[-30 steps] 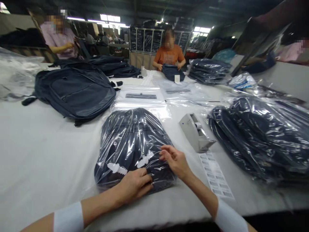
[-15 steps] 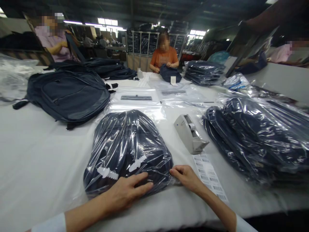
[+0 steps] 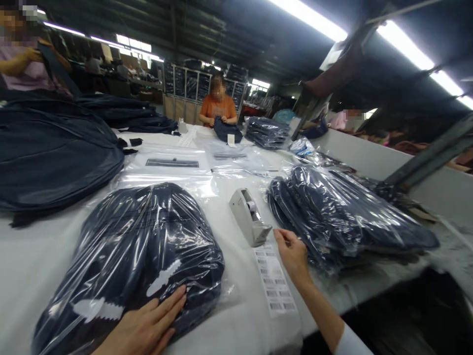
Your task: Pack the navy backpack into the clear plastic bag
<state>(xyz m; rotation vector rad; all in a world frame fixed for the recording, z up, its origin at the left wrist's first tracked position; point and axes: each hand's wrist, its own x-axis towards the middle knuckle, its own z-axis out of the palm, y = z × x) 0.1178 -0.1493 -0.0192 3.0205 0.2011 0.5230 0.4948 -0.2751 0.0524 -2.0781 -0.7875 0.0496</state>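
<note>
A dark blue backpack (image 3: 148, 236) in a clear plastic bag lies in front of me, with white strips showing through the film. My left hand (image 3: 144, 323) rests flat on its lower part, fingers stretched out. To the right stands a grey tape dispenser (image 3: 248, 217) holding a roll of tape. At its cutting end is my right hand (image 3: 293, 254), thumb and forefinger closed in a pinch; any tape between them is too small to make out. Just below the dispenser lies a sheet of barcode labels (image 3: 274, 281), left of my right wrist.
Bagged backpacks (image 3: 343, 212) are piled on the right. An unbagged backpack (image 3: 51, 153) lies on the left. Flat plastic bags (image 3: 166, 165) cover part of the table's middle. Across the table, a person in an orange shirt (image 3: 219, 107) handles a dark bag.
My right hand has left the bagged backpack's lower right edge and moved right and up to the tape dispenser. The left hand stays on the bag. The view has swung right.
</note>
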